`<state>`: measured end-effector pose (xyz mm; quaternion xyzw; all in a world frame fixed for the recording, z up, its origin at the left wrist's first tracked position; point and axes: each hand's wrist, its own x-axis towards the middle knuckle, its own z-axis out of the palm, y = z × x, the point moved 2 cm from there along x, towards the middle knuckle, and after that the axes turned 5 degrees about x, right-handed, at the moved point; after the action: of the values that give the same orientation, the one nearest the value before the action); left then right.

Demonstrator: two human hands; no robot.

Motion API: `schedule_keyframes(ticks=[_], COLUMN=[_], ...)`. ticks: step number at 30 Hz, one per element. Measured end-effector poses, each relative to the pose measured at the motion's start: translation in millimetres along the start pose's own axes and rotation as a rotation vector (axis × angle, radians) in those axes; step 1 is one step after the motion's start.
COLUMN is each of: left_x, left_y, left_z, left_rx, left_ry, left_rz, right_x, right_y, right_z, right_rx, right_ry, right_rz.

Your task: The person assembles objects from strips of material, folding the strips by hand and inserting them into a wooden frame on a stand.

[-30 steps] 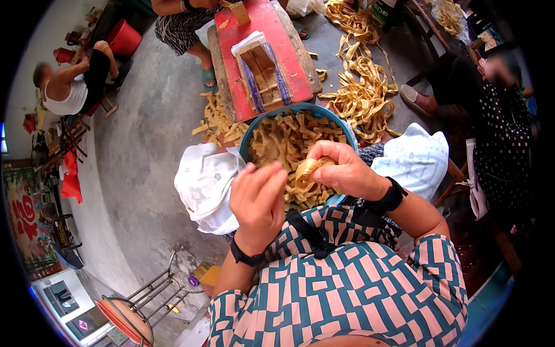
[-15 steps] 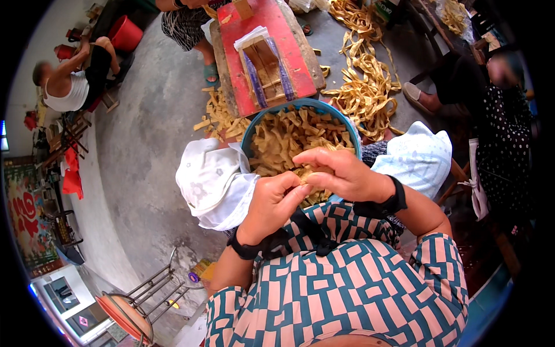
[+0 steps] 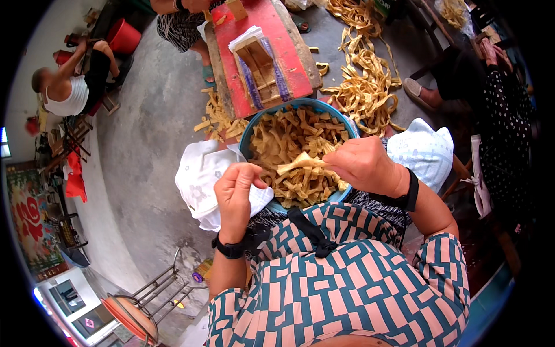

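Note:
My right hand [image 3: 373, 166] is closed on a pale yellow bundled strip [image 3: 302, 164], pinched in the middle with flared ends, above a blue tub [image 3: 245, 139]. The tub holds many similar yellow strip bundles [image 3: 283, 133] and rests between my knees. To the left of the bundle, my left hand [image 3: 236, 194] is raised with thumb and fingers pressed together. Whatever it pinches, if anything, is too small to make out. The two hands are apart.
Past the tub, a red board [image 3: 228, 34] carries a wooden slotted box [image 3: 257, 63]. Long yellow strips [image 3: 364, 81] heap on the floor to its right, short pieces [image 3: 219, 115] to its left. White cloth [image 3: 196, 179] and pale blue cloth [image 3: 422, 150] cover my knees. Other people sit around.
My hands, close together over the tub before, have moved apart, left hand leftward and right hand rightward. The bundle in my right hand now shows plainly.

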<state>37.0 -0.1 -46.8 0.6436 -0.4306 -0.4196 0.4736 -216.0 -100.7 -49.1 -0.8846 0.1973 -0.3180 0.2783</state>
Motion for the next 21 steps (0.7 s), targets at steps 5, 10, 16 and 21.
schedule_keyframes(ticks=[5,10,16,21], left_x=[7.6,-3.4,-24.2,16.5], left_y=[34.2,27.7,31.6,11.3], left_z=[19.5,44.5,36.4,23.0], left_rx=[0.547,0.863,0.865,0.623], left_ry=[-0.093,-0.462,-0.627,-0.466], left_rz=[0.588,0.704,0.678,0.429], right_x=[4.2,0.8,-27.8,-7.4], right_y=[-9.9,-23.6,-23.2,17.1], right_z=[4.6,8.7,-6.6,-0.8], right_rx=[-0.266,-0.199,0.191,0.117], right_ry=[-0.046,-0.092,-0.407,-0.241], right_rz=[-0.183,-0.274,-0.005,0.073])
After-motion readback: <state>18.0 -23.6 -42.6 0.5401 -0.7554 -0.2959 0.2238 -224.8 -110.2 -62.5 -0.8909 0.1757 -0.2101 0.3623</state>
